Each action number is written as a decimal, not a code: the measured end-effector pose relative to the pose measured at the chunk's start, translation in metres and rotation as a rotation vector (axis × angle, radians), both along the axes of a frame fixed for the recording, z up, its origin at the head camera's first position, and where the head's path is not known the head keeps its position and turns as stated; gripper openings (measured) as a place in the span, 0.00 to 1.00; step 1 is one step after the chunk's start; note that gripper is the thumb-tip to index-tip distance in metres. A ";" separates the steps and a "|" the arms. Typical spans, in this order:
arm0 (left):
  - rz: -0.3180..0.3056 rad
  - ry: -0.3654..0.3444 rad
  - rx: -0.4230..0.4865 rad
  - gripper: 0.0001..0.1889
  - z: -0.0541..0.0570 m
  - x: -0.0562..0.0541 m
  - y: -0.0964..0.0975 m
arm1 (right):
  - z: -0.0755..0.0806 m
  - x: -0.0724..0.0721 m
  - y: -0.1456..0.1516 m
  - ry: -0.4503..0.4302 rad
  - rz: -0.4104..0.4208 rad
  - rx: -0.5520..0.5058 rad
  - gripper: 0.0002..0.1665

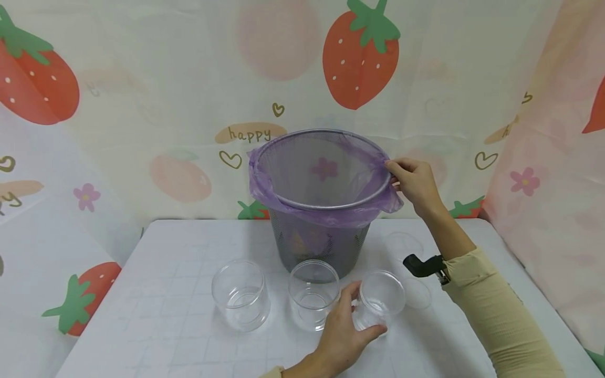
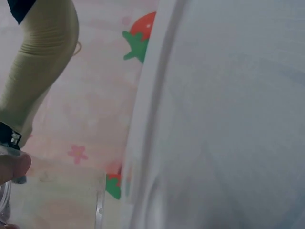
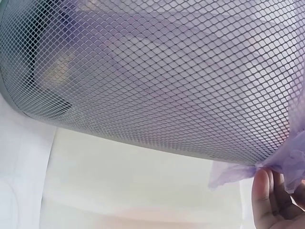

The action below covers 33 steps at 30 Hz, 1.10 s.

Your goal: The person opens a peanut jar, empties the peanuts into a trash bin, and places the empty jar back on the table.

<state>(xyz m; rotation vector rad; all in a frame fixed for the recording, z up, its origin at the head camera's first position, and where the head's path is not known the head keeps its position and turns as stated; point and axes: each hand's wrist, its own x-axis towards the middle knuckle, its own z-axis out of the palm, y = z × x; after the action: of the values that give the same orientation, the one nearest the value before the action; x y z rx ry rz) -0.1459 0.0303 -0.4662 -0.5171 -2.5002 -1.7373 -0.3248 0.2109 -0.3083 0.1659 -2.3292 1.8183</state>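
Observation:
A grey mesh wastebasket (image 1: 302, 247) stands at the back of the table, lined with a thin purple plastic bag (image 1: 326, 218) folded over its rim. My right hand (image 1: 418, 186) pinches the rim and bag at the right side, thumb on top. From below, in the right wrist view, fingers (image 3: 274, 195) meet the gathered purple film. My left hand (image 1: 342, 336) grips a clear cup (image 1: 383, 296) in front of the basket, thumb at the near side and fingers at the left. In the left wrist view only a thumb (image 2: 16, 164) and part of the clear cup show.
Two more clear cups stand left of the held one: a middle cup (image 1: 314, 302) close before the basket and a left cup (image 1: 241, 296). Faint clear discs (image 1: 418, 294) lie on the white table (image 1: 179, 294) at the right. A strawberry-print cloth (image 1: 189, 79) hangs behind.

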 end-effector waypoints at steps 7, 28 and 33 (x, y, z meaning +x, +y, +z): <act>0.056 0.000 -0.040 0.40 -0.010 0.000 0.007 | 0.000 0.000 0.000 -0.001 -0.006 0.012 0.24; 0.143 -0.021 -0.113 0.40 -0.027 -0.006 0.016 | -0.003 0.000 -0.002 0.006 -0.017 -0.018 0.16; 0.129 -0.026 -0.116 0.40 -0.028 -0.009 0.017 | -0.002 0.000 -0.002 0.006 -0.025 -0.001 0.19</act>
<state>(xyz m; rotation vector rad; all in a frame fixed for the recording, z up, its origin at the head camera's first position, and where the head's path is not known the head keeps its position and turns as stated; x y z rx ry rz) -0.1551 0.0473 -0.4946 -0.3327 -2.5993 -1.5720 -0.3247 0.2093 -0.3107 0.1412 -2.3157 1.8046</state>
